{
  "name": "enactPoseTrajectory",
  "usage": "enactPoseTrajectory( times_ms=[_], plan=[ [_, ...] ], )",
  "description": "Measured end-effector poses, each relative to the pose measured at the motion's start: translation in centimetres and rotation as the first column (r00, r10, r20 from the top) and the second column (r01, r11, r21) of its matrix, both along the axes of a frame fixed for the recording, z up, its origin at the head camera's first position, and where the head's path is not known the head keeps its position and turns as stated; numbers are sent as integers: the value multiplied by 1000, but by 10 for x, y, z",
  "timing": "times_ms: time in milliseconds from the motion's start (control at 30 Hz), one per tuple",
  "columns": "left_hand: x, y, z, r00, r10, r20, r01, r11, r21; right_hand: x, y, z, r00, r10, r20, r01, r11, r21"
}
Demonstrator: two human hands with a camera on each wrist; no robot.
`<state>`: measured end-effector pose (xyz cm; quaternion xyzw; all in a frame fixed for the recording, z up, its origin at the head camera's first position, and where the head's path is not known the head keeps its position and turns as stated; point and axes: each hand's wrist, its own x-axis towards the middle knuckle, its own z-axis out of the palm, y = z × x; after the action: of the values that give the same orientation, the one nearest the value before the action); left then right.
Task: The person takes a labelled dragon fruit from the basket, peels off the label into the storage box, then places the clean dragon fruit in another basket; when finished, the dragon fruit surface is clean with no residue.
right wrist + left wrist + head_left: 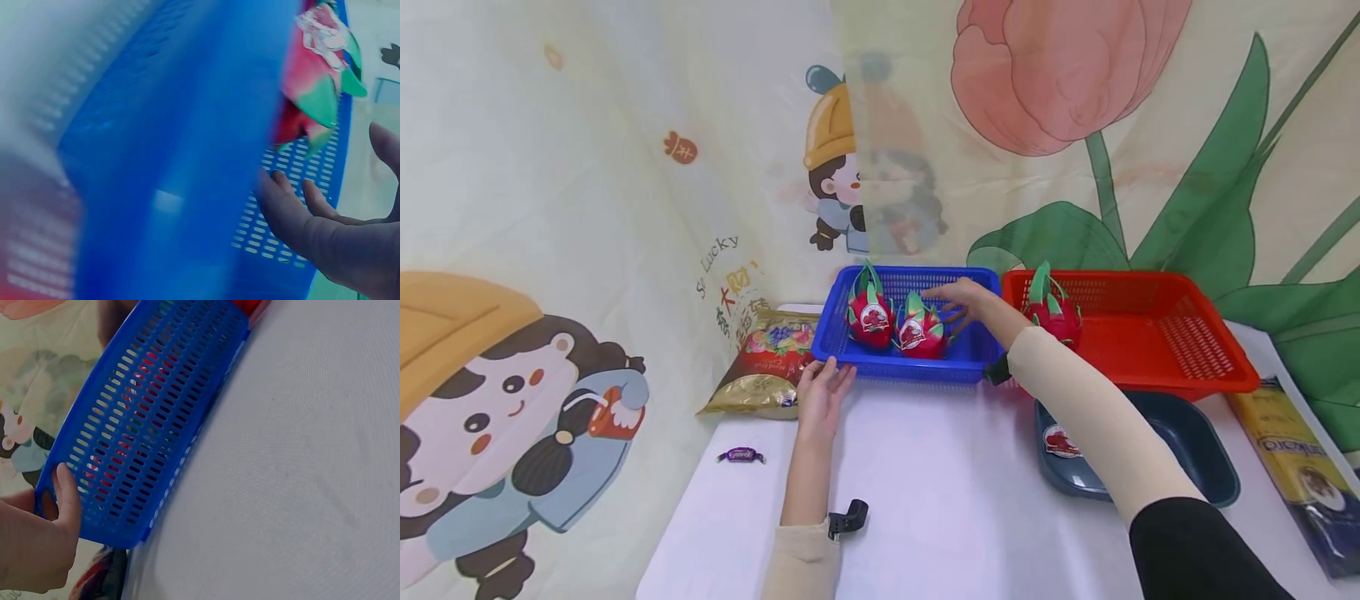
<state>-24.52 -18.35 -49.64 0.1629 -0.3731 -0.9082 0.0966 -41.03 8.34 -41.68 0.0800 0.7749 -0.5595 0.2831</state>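
While my left hand (824, 390) pinched the blue basket (917, 369) at its eight o'clock, my right hand (966, 298), fingers parted, holding nothing, hung at two o'clock beside the central dragon fruit (922, 332).

Head view bright, soft shadows on table (925, 483); left wrist kinda dim; right wrist's blue basket (181, 137) blurry.
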Motion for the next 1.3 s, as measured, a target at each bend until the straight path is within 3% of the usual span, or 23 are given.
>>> enactPoseTrajectory(
  times_ms=[133,267,467,667,1000,1300],
  plan=[
    [6,-3,-3,1000,15,4,-15,1000,10,5,-10,-13,998,57,-19,-56,997,49],
    [5,-3,-4,1000,16,-12,-16,1000,-7,8,-17,-19,990,111,-87,-102,990,98],
    [-1,3,-3,1000,9,-17,-10,999,-49,7,-17,-20,986,70,-149,-46,987,154],
    [-3,4,-4,1000,19,-21,-19,999,-27,3,-15,-18,992,18,-125,1,988,156],
    [-3,5,-2,999,37,-10,-37,999,-16,-1,-3,-20,996,-73,-48,74,997,13],
    [-2,7,0,1000,28,6,-28,999,-28,-2,12,-26,986,-157,54,163,975,-149]
  ],
)
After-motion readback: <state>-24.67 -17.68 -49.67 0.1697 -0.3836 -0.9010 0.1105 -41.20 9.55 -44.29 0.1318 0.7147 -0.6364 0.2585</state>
